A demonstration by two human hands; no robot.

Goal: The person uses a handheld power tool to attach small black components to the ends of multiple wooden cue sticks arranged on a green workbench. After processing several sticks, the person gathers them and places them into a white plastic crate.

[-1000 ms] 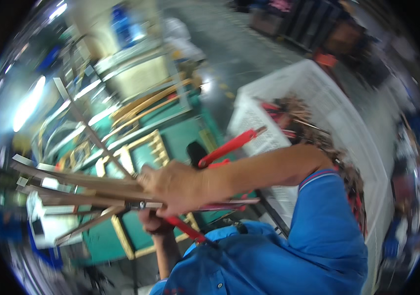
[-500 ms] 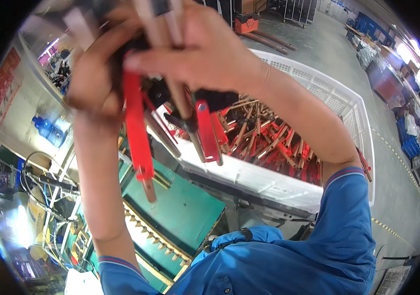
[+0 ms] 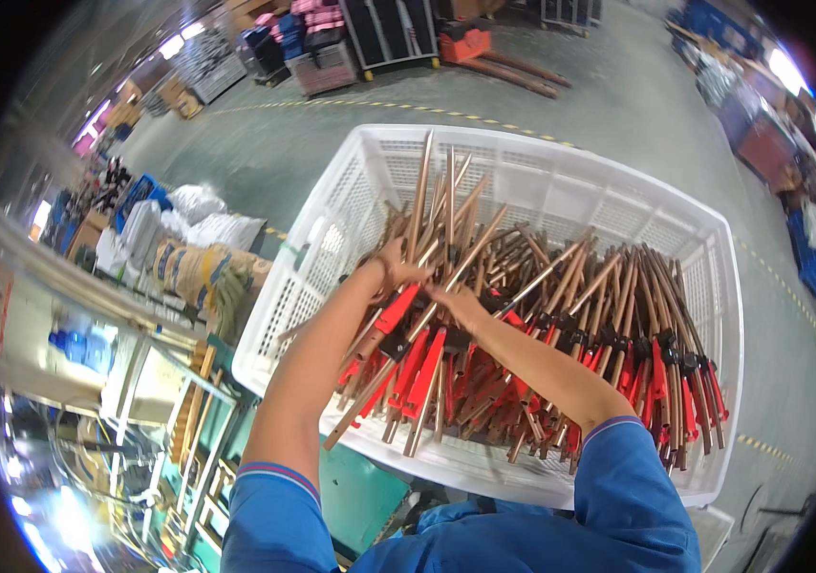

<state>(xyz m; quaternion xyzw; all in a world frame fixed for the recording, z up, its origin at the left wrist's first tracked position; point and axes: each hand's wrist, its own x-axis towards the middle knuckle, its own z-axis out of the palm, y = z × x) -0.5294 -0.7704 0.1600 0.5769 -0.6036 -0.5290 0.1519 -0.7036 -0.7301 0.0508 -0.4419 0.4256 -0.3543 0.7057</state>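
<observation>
A white perforated plastic basket holds a dense heap of bronze-coloured metal tubes, many fitted with red parts and black clamps. At the basket's left side, my left hand is closed around several of these tubes, with red parts hanging below it. Just to its right, my right hand grips tubes of the same bunch. The tubes lean at a slant, their upper ends pointing away from me. My fingertips are partly hidden among the tubes.
A green worktable stands at the near left, beside a metal frame with wooden strips. White sacks and a woven bag lie left of the basket. A red pallet jack and wheeled carts stand farther off.
Both hands have come down from high in front of me into the basket's left side, with the red-and-bronze tubes. The view has shifted, showing the whole basket.
</observation>
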